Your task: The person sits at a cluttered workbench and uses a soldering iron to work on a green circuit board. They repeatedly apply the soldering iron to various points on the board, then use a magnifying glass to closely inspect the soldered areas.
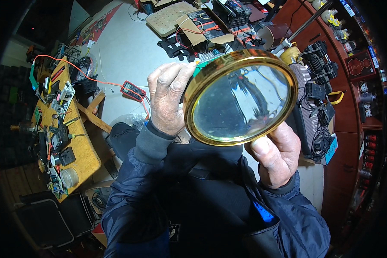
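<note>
The white floor [124,47] fills the upper middle of the view, strewn with parts. Along its left edge stands a wooden workbench [84,148], its top crowded with circuit boards, tools and wires; an orange wire [73,66] runs from the bench across the floor to a red multimeter [133,90]. At the far edge of the floor lie a pegboard [170,19] and cardboard pieces with black devices on them. A dark red shelf unit [352,112] runs down the right side, with a striped bag [307,116] of cables just before it.

The person wears a dark blue jacket [155,206]. Between the hands, above the lap, is a large magnifier [241,96] with a gold rim, tilted toward the camera. The right hand [277,152] is closed around its lower right edge, thumb pressed against the rim. The left hand [170,96] is curled shut behind the magnifier's left rim, pinching a small green board [205,63], which is mostly hidden by the lens.
</note>
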A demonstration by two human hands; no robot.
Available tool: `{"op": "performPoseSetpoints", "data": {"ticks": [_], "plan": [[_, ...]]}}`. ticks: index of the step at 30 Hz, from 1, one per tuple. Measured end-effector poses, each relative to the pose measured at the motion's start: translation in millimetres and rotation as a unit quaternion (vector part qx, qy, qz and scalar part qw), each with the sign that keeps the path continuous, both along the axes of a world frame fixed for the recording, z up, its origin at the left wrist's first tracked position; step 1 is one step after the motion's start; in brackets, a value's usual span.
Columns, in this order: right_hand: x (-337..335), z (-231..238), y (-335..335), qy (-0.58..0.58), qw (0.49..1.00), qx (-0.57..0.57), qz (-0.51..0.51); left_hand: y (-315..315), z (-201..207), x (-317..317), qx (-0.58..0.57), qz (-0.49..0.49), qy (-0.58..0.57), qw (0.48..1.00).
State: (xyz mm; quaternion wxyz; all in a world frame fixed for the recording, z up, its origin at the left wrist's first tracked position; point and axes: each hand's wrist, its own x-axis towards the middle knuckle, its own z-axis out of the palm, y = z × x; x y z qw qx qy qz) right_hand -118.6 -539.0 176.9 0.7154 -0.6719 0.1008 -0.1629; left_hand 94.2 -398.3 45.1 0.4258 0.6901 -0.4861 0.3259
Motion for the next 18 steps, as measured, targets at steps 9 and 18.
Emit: {"op": "performPoseSetpoints", "data": {"ticks": [9,18], "plan": [[-0.3,-0.7,-1.7,-0.003,1.000,0.006,0.009,0.4,-1.8,-0.3,0.006,0.001,0.002,1.000],[0.3,-1.8,-2.0,-0.011,1.000,0.008,0.011,-0.2,-2.6,0.0,0.002,-0.002,0.002,1.000]]}}
